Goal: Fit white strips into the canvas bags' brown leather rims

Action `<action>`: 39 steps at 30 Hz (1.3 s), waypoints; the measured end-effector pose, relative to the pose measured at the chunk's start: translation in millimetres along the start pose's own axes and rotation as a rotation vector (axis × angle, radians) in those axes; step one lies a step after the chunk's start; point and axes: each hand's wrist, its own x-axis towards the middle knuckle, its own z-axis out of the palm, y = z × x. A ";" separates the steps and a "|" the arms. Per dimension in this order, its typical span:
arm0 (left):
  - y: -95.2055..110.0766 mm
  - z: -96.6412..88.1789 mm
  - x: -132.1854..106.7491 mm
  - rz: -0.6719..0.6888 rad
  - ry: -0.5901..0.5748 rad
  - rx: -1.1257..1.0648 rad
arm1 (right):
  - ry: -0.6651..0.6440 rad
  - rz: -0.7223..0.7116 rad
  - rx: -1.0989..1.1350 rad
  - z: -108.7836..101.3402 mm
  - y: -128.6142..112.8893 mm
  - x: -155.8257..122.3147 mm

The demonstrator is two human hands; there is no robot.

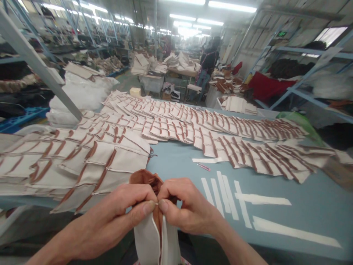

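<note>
A folded cream-and-brown sewn piece (143,235) is held upright at the table's near edge, its brown lining showing at the top and along the middle opening. My left hand (124,208) pinches its edge between thumb and fingers. Just beside it, my right hand (184,206) pinches the same edge, the two thumb tips almost meeting. The fingertips partly hide the gripped spot. Similar cream panels with brown seams (128,158) lie heaped to the left of my hands. To the right are several pale strips (261,199) and a small pink tool (204,167), perhaps thread snips.
Overlapping rows of cream panels (176,129) cross the blue-grey table (171,158). A slanted metal post (41,60) rises at the left near white plastic bundles (74,92). Farther back, a person (208,60) stands by other work tables. Shelving (309,92) lines the right.
</note>
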 end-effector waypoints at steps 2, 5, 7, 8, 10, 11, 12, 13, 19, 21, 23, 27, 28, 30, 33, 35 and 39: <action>-6.1 3.1 -1.1 0.003 0.024 -0.030 | 0.061 -0.102 -0.194 5.1 -0.2 -0.8; -15.6 5.6 -2.0 -0.021 0.029 -0.081 | 0.051 -0.154 -0.331 6.3 0.1 0.2; -18.0 4.4 -1.8 -0.046 0.010 -0.103 | 0.029 -0.148 -0.304 2.7 0.1 2.0; -17.7 3.1 -1.3 -0.057 -0.002 -0.111 | 0.015 -0.139 -0.276 0.1 0.0 3.2; -15.1 -0.5 0.7 -0.078 -0.021 -0.117 | -0.015 -0.109 -0.219 -5.4 -0.1 6.2; -13.6 -2.6 2.3 -0.089 -0.031 -0.117 | -0.034 -0.092 -0.190 -7.9 0.1 8.1; -12.3 -4.7 4.1 -0.098 -0.046 -0.120 | -0.054 -0.075 -0.157 -10.0 0.6 10.1; -11.6 -6.7 6.2 -0.111 -0.067 -0.126 | -0.072 -0.059 -0.124 -11.6 1.2 12.3; -12.5 -10.2 17.9 -0.125 -0.188 -0.219 | -0.140 0.008 -0.058 -13.0 2.8 25.5; -10.3 -5.0 17.9 -0.150 -0.161 -0.193 | -0.162 0.007 -0.043 -11.8 1.3 26.8; -7.0 3.4 15.4 -0.186 -0.093 -0.143 | -0.177 0.003 -0.032 -10.3 0.2 26.0; -3.5 22.4 8.5 -0.166 0.056 -0.084 | -0.176 0.023 -0.065 -7.8 -0.1 21.8; -3.7 26.3 7.2 -0.148 0.082 -0.085 | -0.178 0.037 -0.077 -7.4 -0.1 20.9; -5.0 32.2 5.4 -0.123 0.128 -0.104 | -0.173 0.067 -0.087 -6.7 -0.7 19.7; -8.5 38.0 3.3 -0.129 0.162 -0.194 | -0.174 0.094 -0.053 -3.8 -1.4 18.8; -12.5 41.0 2.5 -0.128 0.174 -0.274 | -0.170 0.103 -0.011 0.0 0.4 18.5; -26.5 43.0 6.9 -0.119 0.206 -0.353 | -0.142 0.132 0.011 5.2 13.9 23.6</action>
